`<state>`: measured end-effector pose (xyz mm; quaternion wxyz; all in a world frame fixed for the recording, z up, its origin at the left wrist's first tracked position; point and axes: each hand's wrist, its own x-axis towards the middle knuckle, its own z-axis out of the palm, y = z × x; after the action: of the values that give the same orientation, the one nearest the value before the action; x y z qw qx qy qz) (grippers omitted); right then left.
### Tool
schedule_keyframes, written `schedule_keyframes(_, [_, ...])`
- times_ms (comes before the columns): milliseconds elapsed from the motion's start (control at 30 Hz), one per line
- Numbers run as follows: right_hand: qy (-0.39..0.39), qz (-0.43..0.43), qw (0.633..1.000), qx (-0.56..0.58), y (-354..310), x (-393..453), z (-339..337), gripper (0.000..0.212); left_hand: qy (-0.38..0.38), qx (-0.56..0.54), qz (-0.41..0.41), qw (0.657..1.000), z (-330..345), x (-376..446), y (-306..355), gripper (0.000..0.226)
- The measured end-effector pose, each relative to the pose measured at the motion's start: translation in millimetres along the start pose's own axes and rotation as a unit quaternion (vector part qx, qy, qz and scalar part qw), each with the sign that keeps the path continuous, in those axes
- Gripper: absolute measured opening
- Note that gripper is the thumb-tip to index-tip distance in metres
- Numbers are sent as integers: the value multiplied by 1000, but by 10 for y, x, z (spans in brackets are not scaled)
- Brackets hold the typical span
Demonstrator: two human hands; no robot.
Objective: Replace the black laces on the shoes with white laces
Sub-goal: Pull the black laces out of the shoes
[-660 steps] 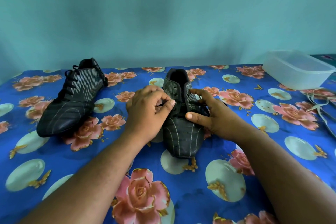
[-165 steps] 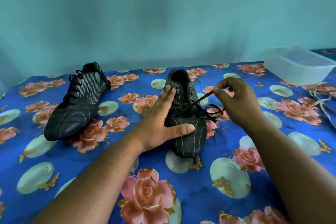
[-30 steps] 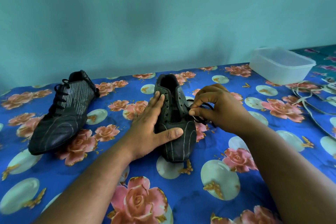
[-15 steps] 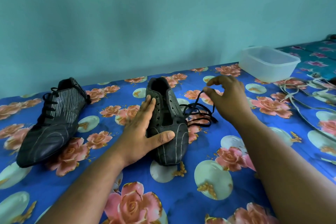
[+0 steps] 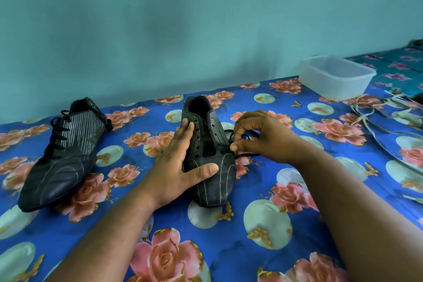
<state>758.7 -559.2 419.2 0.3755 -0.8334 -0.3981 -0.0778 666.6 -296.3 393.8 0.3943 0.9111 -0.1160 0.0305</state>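
The left hand point(image 5: 176, 167) lies flat and open against the left side of the middle shoe point(image 5: 211, 158), thumb across its toe. The right hand point(image 5: 261, 137), fingers curled, pinches the black lace point(image 5: 246, 154) at the shoe's right edge. White laces point(image 5: 375, 121) lie far right, near a plastic container point(image 5: 336, 78).

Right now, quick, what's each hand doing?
Left hand: open, fingers straight, pressing on the middle shoe.
Right hand: closed, pinching the black lace beside that shoe.
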Motion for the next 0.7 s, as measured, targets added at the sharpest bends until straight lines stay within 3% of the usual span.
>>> schedule_keyframes(300, [15, 3, 1000, -12, 14, 18, 12, 9, 1, 6, -2, 1000, -8, -8, 22, 111])
schedule_keyframes(467, [156, 154, 976, -4, 78, 10, -90, 13, -1, 16, -11, 1000, -14, -20, 52, 115])
schedule_keyframes(600, [284, 285, 914, 43, 273, -13, -178, 17, -3, 13, -12, 1000, -17, -15, 59, 116])
schedule_keyframes(700, [326, 341, 880, 57, 324, -21, -228, 21, -4, 19, -13, 1000, -18, -17, 62, 117])
